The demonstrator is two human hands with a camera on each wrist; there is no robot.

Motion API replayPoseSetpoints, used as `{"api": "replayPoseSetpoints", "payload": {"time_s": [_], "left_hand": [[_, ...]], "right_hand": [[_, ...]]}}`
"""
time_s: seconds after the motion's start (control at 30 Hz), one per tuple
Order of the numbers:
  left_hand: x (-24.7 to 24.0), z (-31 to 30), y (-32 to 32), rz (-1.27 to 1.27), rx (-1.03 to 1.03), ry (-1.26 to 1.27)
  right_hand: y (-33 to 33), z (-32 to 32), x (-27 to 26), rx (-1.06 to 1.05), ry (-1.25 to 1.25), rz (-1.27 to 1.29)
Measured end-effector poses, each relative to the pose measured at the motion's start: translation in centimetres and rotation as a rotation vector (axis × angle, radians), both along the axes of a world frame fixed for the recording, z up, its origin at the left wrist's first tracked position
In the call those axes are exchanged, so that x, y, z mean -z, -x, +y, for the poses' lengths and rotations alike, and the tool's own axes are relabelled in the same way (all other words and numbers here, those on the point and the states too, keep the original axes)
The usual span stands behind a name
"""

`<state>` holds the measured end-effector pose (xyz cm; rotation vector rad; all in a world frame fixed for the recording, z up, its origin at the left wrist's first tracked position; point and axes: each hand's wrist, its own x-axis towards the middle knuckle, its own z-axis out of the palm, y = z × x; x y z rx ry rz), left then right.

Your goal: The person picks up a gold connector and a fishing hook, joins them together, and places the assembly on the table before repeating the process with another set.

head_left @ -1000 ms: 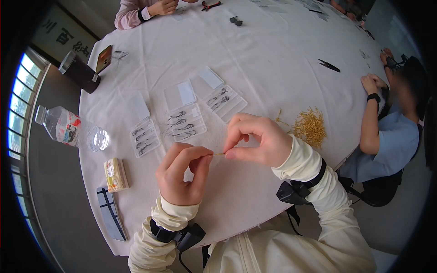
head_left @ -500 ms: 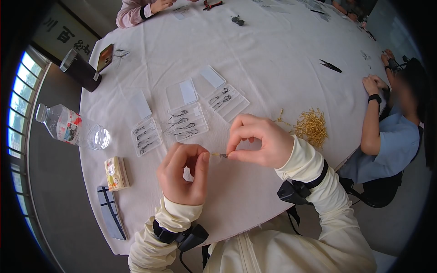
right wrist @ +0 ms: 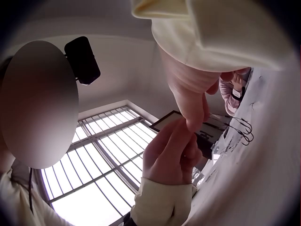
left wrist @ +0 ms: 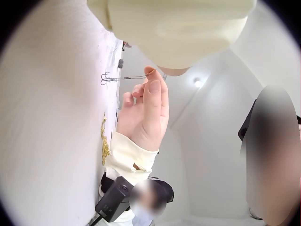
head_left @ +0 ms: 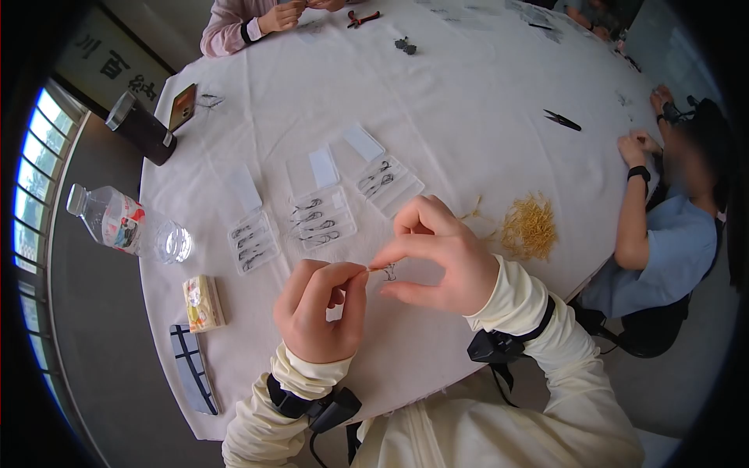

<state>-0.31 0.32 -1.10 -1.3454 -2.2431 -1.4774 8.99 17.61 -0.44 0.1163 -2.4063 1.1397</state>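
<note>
Both hands hover over the round white table (head_left: 468, 101) near its front edge. My left hand (head_left: 360, 273) pinches a thin golden wire between thumb and forefinger. My right hand (head_left: 381, 263) pinches the same wire right beside it, other fingers spread loosely. A small dark multi-pronged hook (head_left: 388, 274) dangles just under the two pinches. In the left wrist view the hook (left wrist: 107, 78) sits at the wire's end, out from the right hand (left wrist: 150, 74). In the right wrist view the left hand (right wrist: 186, 129) meets the right fingertips, with hooks (right wrist: 242, 129) beyond.
Clear plastic trays of hooks (head_left: 321, 218) lie beyond my hands, a heap of golden wires (head_left: 529, 226) to the right. A water bottle (head_left: 125, 226), small box (head_left: 201, 303) and dark phone (head_left: 191, 366) lie left. Other people sit at the right (head_left: 671, 234) and far side (head_left: 234, 19).
The hands have closed together, so the fingertips nearly touch. My right hand has turned and loosened its lower fingers, and the hook now hangs below the pinch.
</note>
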Motion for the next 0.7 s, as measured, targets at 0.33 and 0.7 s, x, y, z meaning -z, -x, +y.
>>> {"api": "replayPoseSetpoints", "payload": {"time_s": [0.33,0.7], "left_hand": [[1.5,-0.3,0.2,-0.294,0.134,-0.044],[2.0,0.6,-0.1,-0.477,0.116,-0.145]], "right_hand": [[-5.3,8.4,-0.9,0.291,0.325,0.032],[-10.7,24.9,2.0,0.940,-0.695,-0.244]]}}
